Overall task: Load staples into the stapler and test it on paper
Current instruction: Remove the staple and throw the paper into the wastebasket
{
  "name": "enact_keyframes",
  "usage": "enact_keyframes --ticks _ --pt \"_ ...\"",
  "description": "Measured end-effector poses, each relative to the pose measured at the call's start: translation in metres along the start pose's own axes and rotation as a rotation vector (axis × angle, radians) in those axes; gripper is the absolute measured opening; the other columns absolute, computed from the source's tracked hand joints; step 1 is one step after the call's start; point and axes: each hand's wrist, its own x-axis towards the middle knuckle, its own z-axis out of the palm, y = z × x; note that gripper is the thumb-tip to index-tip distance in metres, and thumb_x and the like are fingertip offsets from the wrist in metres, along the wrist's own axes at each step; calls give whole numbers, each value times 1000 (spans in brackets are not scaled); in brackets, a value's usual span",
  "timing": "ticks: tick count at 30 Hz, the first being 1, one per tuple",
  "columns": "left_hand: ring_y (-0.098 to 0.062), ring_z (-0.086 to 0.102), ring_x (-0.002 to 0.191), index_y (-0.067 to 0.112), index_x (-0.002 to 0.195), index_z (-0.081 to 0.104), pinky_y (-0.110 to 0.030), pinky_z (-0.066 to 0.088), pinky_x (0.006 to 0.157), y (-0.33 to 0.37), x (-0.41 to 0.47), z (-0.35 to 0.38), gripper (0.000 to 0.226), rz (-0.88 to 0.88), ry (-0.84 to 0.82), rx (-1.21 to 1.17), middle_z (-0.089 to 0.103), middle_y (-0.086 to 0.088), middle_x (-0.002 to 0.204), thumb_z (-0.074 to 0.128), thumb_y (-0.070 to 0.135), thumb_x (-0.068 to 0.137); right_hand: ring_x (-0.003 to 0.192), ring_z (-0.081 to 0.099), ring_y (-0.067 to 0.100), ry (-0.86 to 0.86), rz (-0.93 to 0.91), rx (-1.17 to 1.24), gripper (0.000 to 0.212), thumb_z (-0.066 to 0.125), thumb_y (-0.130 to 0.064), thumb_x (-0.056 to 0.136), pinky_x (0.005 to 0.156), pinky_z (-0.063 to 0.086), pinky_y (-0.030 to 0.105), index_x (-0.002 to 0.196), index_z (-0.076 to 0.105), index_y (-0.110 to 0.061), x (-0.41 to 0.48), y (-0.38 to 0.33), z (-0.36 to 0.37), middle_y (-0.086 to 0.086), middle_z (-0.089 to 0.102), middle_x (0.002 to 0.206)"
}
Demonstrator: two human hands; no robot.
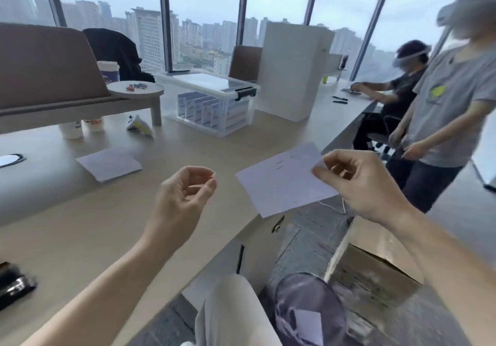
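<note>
Head camera: the right hand (359, 182) is pinching the sheet of paper (284, 182) at its right edge, thumb on top, holding it in the air over the front edge of the desk (80, 225). The left hand (185, 192) is hovering just beside it, fingers loosely curled, gripping nothing. The black stapler (13, 284) is lying, blurred, at the far left of the desk, well apart from both hands. Farther back, a paper stack (108, 164) and a clear storage box (214, 104) are sitting on the desk, with tall windows behind
</note>
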Motion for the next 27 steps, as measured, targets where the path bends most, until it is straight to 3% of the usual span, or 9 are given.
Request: enact_keyframes --ticks 1,3,5,9,13,19,23,27 --pt "-34 71 96 19 101 73 -42 58 83 -2 3 9 7 4 -14 -2 77 -9 97 73 17 95 63 59 27 10 4 -34 9 76 -34 92 63 49 34 86 80 -27 -4 7 -12 -1 75 78" --pt "-35 72 95 21 99 74 -40 57 82 -4 7 28 6 7 -65 -17 78 -6 95 73 17 94 58 57 11 16 6 -116 9 76 -34 92 59 46 22 87 80 -28 -15 17 -31 -8 74 74" --pt "-35 73 95 22 97 74 -40 57 82 -8 10 49 6 6 -124 -26 79 -4 95 73 18 94 60 58 8 21 20 -218 8 77 -33 92 59 43 16 86 80 -27 -26 27 -45 -8 73 73" --pt "-33 73 93 19 95 75 -48 58 87 -13 8 89 5 -2 -228 -32 79 -4 95 72 16 95 63 55 13 7 101 -361 8 78 -30 92 57 41 18 84 78 -31 -48 50 -68 -5 69 70" --pt "-17 68 81 21 93 77 -39 54 79 -23 4 124 9 -11 -336 -7 78 -3 93 70 16 97 60 50 6 -26 210 -447 9 76 -29 94 57 43 14 85 77 -32 -67 72 -81 -11 64 66" --pt "-15 67 77 21 92 76 -36 53 76 -41 -1 169 12 -19 -408 -11 78 -2 91 70 13 97 61 52 4 -34 324 -533 10 74 -29 95 56 32 13 84 76 -30 -88 115 -82 -15 61 66" --pt "-16 66 79 19 96 75 -22 54 68 -56 -1 193 11 -38 -420 -13 77 -6 95 69 10 96 60 49 3 -73 404 -517 16 71 -31 97 55 35 21 81 71 -28 -100 157 -63 -14 57 65" --pt "-15 64 79 22 99 73 -24 53 70 -69 9 207 14 -5 -455 43 77 -1 97 70 9 95 69 57 12 -141 469 -559 17 66 -35 99 57 39 25 84 65 -28 -108 210 -29 -15 57 69"
